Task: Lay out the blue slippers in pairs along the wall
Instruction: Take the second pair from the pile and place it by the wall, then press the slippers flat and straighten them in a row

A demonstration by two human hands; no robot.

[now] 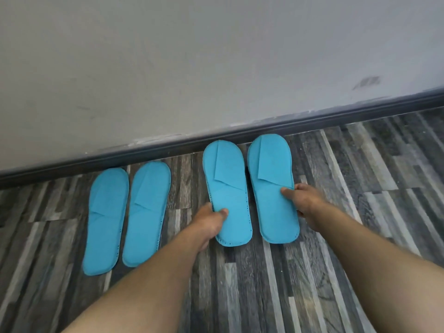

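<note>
left hand (211, 221): pinching third slipper (227, 193)
right hand (304, 200): pinching fourth slipper (272, 188)
left pair (127, 217): on floor (360, 212); toes near wall (192, 68)

Single view, head-worn, wide-angle. Looks forward and steeply down from above both forearms onto the floor (312, 272), facing the wall (192, 56) and skirting board (168, 150). Close range: the left grip (211, 224) and right grip (305, 200) sit mid-frame, wall just beyond them. Horizon tilted, right side higher.
</note>
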